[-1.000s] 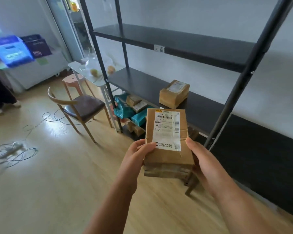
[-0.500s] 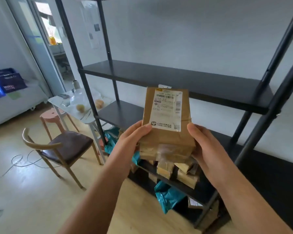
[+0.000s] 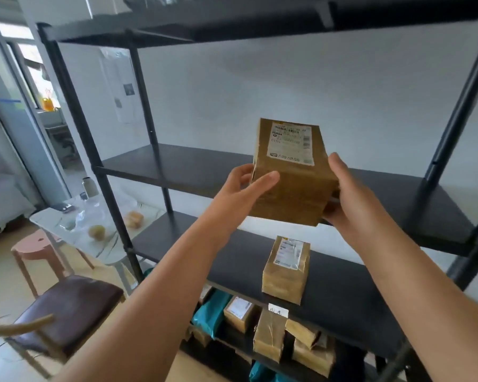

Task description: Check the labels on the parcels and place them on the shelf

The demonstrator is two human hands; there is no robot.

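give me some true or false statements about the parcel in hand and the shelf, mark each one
1. Both hands hold the brown parcel. True: the left hand grips its left side and the right hand its right.
2. The held parcel rests on the shelf board. False: it is in the air in front of the middle shelf.
3. Its white label faces the camera. True.
4. The shelf below is bare. False: one boxed parcel stands on the lower shelf.
5. The held parcel is teal. False: it is brown; teal bags lie on the bottom level.
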